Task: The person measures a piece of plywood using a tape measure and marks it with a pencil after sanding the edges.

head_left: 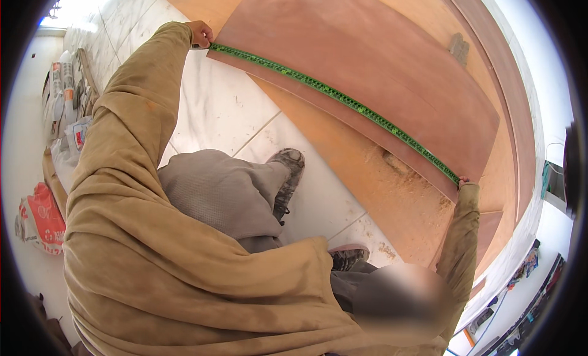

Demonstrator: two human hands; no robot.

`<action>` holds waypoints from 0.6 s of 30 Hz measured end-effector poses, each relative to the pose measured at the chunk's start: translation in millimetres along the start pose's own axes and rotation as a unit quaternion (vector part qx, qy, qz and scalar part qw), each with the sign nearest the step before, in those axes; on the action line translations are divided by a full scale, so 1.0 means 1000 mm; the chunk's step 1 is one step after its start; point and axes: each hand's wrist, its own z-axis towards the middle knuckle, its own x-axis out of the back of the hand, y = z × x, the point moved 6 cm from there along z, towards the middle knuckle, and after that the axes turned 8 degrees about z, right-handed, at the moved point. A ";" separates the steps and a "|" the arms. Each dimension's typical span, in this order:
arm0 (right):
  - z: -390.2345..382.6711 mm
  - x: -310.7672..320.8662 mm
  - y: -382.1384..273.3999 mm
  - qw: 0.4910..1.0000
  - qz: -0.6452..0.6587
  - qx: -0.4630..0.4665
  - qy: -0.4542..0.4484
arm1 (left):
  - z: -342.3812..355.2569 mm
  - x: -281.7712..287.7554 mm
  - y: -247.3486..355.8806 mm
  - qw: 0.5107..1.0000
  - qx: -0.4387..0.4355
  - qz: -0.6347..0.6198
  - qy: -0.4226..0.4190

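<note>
A green tape measure [334, 94] is stretched straight across a reddish-brown wooden board [367, 50], a little in from its lower long edge. My left hand [201, 35] pinches the tape's left end at the board's left corner. My right hand [465, 181], small and partly hidden by its sleeve, grips the tape's other end at the board's right side. The board lies over lighter orange sheets [324, 160] with sawdust on them.
My shoes [288, 178] stand on white marble tiles [214, 105]. Bags and packages [43, 215] lie along the left. A small wood offcut [459, 47] sits past the board. Assorted items [527, 261] lie at the far right.
</note>
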 end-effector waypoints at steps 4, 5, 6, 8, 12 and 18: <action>-0.007 0.027 -0.008 0.969 -0.184 0.160 0.025 | 0.005 0.005 -0.001 1.000 0.002 0.020 -0.005; -0.006 0.034 -0.016 0.914 -0.345 0.209 0.035 | 0.010 -0.001 -0.016 1.000 0.006 0.008 -0.004; -0.008 0.024 -0.025 0.916 -0.339 0.214 0.030 | 0.008 -0.002 -0.023 1.000 0.021 0.007 -0.006; -0.013 0.021 -0.012 0.998 -0.034 -0.050 0.022 | 0.006 -0.009 -0.027 0.999 0.036 0.005 0.011; -0.020 0.044 -0.006 0.998 -0.034 0.027 0.056 | 0.024 -0.010 -0.021 1.000 0.014 0.003 -0.003; -0.012 0.036 -0.002 0.999 -0.033 -0.026 0.023 | 0.024 -0.011 -0.023 1.000 -0.008 -0.005 -0.015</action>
